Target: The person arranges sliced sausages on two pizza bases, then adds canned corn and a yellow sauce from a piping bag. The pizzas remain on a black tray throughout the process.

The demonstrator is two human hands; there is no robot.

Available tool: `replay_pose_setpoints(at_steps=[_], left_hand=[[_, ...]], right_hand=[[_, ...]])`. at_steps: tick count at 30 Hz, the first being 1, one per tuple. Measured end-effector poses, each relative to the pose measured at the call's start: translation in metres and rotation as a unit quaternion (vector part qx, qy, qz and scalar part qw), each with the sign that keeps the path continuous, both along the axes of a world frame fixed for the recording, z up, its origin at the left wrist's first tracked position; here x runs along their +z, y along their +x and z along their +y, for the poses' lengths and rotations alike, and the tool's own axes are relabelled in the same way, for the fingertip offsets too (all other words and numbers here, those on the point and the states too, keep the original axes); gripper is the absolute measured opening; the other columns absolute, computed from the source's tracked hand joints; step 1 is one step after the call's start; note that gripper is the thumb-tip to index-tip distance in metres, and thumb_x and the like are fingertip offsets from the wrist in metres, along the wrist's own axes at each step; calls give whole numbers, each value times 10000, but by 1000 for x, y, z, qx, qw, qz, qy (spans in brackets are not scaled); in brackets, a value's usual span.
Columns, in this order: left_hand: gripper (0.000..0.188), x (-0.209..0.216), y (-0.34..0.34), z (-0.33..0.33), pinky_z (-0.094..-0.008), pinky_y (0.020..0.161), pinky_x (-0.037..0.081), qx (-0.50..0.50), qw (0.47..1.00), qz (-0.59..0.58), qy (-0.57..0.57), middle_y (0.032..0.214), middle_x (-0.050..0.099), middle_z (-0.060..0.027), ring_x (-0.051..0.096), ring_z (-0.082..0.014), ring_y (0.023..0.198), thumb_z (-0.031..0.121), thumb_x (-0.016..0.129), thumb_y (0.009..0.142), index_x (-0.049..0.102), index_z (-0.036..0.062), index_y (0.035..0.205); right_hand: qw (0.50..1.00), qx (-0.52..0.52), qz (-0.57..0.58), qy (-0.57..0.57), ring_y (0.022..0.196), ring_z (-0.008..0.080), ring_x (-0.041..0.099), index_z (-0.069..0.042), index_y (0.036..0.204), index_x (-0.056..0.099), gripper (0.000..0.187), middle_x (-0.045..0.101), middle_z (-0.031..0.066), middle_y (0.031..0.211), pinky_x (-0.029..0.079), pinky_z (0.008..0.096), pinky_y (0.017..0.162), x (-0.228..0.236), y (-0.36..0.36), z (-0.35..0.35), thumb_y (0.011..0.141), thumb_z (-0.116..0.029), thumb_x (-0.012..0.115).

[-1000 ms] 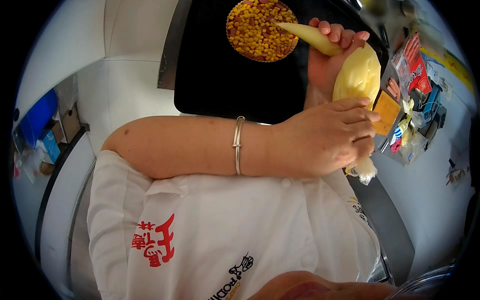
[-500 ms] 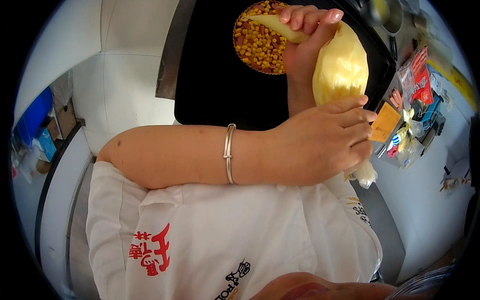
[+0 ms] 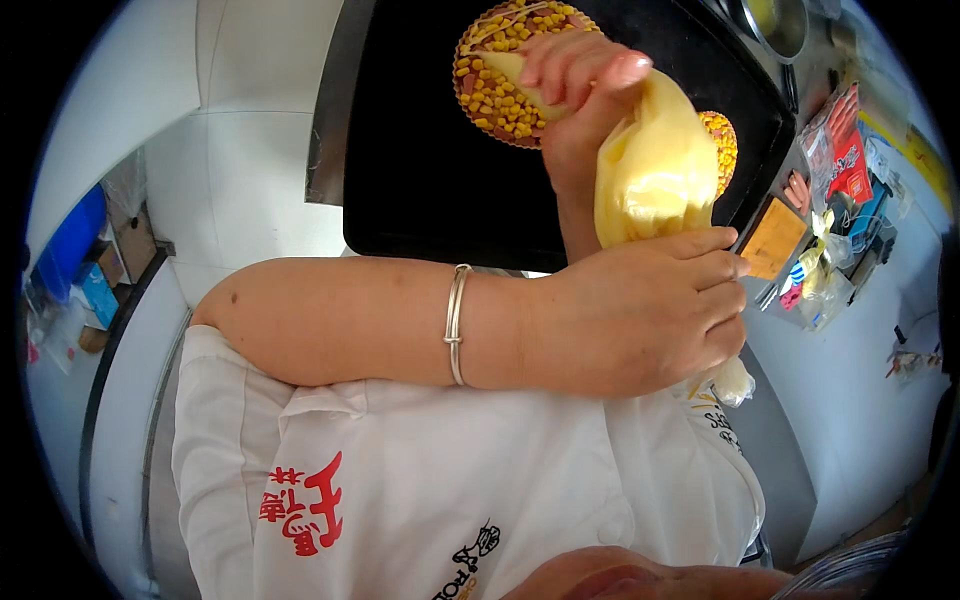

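A piping bag (image 3: pixel 655 165), filled with something pale yellow, slants across the upper middle. Its narrow end points over a round crust (image 3: pixel 490 105) topped with corn kernels and reddish cubes. Thin pale lines cross the crust's far part. Closed around the narrow part of the bag is my right hand (image 3: pixel 585 90), its forearm partly hidden behind the left. My left hand (image 3: pixel 650 310), with a silver bangle on its forearm, wraps the bag's rear end, and the twisted tail sticks out below its fingers. A second corn-topped round (image 3: pixel 724 150) shows partly behind the bag.
Both rounds sit on a large black tray (image 3: pixel 420 180). Right of it lie an orange-brown board (image 3: pixel 773 238), sausages (image 3: pixel 797 192) and a red package (image 3: pixel 850 168). A metal pan (image 3: pixel 778 25) stands at the far right. Blue containers (image 3: pixel 75 240) are at far left.
Both hands and the bag have shifted nearer to me, the right hand also leftward. The second round has come into view, and pale lines now show on the first.
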State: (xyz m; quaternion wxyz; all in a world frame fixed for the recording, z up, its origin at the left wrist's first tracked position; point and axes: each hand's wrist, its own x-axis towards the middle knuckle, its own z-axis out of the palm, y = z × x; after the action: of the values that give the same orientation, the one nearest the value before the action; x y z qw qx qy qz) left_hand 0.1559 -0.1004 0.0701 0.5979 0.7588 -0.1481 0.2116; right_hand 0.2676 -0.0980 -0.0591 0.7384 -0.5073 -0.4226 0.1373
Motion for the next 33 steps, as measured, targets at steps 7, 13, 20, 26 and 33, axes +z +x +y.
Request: replay_pose_setpoints(at_steps=[7,13,20,26,33], left_hand=[[224,-2,3,-6,-507,1112,469,35,999,-12,13,1037,628,-133,605,-329,1202,140,654,848,639,-10,1013],[223,5,-4,-7,-485,1087,492,-14,1000,4,9,1020,623,-119,613,-331,1163,152,663,813,663,-3,973],[179,10,-1,-12,-486,1082,488,-10,1000,-19,5,1013,609,-112,609,-336,1146,153,668,814,667,19,933],[169,11,-1,-18,-485,1101,474,9,999,-28,33,997,621,-95,606,-314,1139,181,671,813,685,44,912],[182,18,-2,-21,-509,1125,446,-25,999,-32,32,988,636,-89,602,-308,1140,218,651,835,690,57,912]], right_hand=[[993,-104,32,-40,562,200,539,-128,656,394,626,451,29,566,540,419,723,15,2,-7,1083,-585,378],[994,-99,50,-10,533,182,512,-131,643,392,634,420,17,547,515,398,685,15,-20,-10,1090,-580,351],[996,-65,63,-16,490,191,474,-131,630,378,635,399,23,520,498,397,621,22,-30,-25,1102,-554,345],[986,-165,32,-25,470,169,443,-140,602,374,655,407,4,515,483,386,612,31,7,-30,1094,-571,363],[996,-34,85,-10,445,171,432,-143,591,380,647,385,0,485,463,360,564,22,-49,-43,1114,-523,354]])
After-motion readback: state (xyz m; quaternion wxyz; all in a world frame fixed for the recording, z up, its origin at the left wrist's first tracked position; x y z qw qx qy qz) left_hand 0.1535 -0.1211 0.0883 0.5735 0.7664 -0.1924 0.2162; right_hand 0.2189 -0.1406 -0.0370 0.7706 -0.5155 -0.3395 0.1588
